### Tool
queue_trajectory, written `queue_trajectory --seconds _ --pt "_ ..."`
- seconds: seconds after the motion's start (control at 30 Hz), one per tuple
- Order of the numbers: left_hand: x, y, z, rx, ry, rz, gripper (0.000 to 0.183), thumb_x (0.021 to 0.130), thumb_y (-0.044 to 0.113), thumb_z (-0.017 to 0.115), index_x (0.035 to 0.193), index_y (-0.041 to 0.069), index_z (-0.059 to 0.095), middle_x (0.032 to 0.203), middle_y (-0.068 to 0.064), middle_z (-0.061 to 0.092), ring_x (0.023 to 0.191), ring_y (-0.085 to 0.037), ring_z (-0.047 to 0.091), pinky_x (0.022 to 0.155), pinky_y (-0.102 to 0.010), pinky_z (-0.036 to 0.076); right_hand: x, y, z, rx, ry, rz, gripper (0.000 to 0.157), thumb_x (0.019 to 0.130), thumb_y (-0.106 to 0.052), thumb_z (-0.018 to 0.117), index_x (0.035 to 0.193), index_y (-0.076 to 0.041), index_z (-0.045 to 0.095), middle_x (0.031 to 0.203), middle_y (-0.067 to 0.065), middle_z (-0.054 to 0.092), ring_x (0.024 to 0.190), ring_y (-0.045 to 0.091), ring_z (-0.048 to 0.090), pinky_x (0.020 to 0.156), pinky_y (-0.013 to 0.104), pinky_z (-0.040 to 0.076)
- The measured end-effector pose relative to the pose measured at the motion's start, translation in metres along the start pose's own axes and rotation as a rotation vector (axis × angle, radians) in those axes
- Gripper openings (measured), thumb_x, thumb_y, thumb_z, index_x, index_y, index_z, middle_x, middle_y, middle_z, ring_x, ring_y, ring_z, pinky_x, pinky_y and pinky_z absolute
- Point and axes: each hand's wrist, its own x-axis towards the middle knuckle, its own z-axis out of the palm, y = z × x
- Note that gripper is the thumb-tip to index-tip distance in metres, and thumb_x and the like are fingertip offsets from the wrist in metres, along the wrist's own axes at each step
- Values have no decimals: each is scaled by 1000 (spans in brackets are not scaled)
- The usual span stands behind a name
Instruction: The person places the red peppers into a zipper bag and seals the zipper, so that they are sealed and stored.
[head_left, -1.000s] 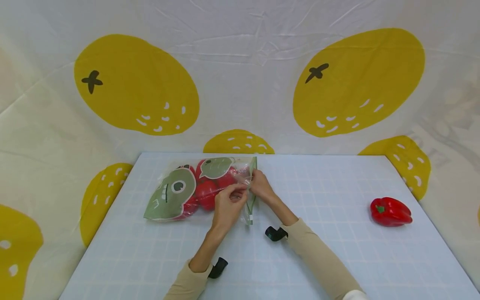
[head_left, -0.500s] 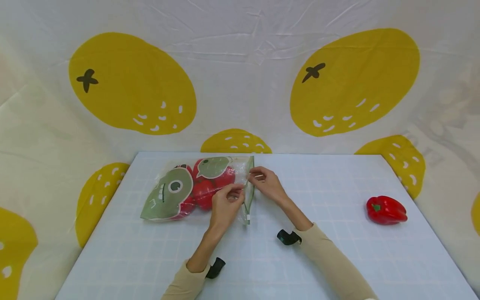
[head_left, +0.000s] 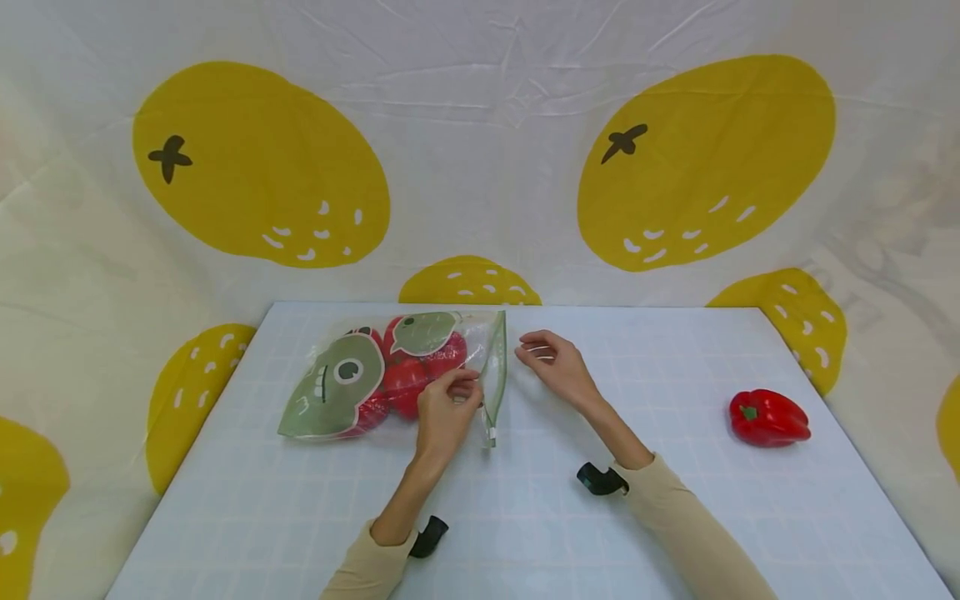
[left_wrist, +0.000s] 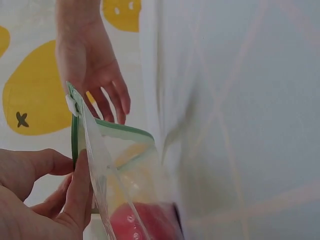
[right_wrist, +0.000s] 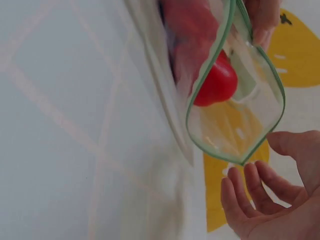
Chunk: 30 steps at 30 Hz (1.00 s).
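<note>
A clear zip bag [head_left: 356,400] with green monster prints lies on the table, holding several red, rounded vegetables [head_left: 405,385]. My left hand [head_left: 444,421] pinches the upper side of its mouth between thumb and fingers. The right wrist view shows the green-edged mouth [right_wrist: 194,97] gaping, with a red vegetable [right_wrist: 220,82] inside. A white slider [left_wrist: 72,105] sits at one end of the zip. My right hand [head_left: 558,368] hovers just right of the mouth, fingers loosely bent, holding nothing. Far to the right lies a red bell pepper [head_left: 770,418] with a green stem.
The white, grid-patterned table [head_left: 517,533] ends at a back edge close behind the bag. A pale cloth [head_left: 480,183] printed with yellow fruit hangs behind and at the sides. Black wrist cameras [head_left: 600,479] stick out from both sleeves.
My right hand has let go of the bag's mouth and moved away to the right. The left hand keeps its pinch. The mouth now gapes wider; the view has shifted slightly.
</note>
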Motion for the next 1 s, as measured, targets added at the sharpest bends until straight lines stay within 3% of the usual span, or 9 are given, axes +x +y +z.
queue_trajectory --seconds 0.23,0.37,0.57,0.8,1.0 --pt "-3 -1 0 -36 -12 -42 13 90 3 74 103 0 75 90 -12 76 76 -21 74 62 -24 60 -7 3 -17 5 24 -4 39 97 -25 72 126 1 66 119 15 69 111 31 66 100 46 54" --pt "-4 -1 0 -41 -20 -72 14 91 4 75 103 0 75 89 -12 75 75 -21 74 61 -23 60 -13 4 -28 -8 35 10 40 98 -26 72 127 1 65 119 14 69 111 29 66 100 41 54" --pt "-5 -4 2 11 -16 -99 14 90 6 75 103 3 75 91 -9 75 76 -19 73 64 -23 60 -22 6 -44 -42 54 16 40 99 -29 71 128 -1 65 122 12 69 112 28 65 100 37 54" --pt "-7 -4 3 68 -5 -70 17 87 4 77 103 4 76 91 -7 76 78 -18 72 74 -28 61 -31 11 -61 -72 85 33 44 99 -34 70 129 -3 65 124 12 69 114 27 64 100 30 53" --pt "-10 -1 2 65 -28 -95 20 87 6 78 107 6 75 97 -6 76 83 -18 72 79 -30 61 -40 14 -75 -104 125 26 43 99 -31 70 129 -2 64 125 16 67 115 28 63 104 43 51"
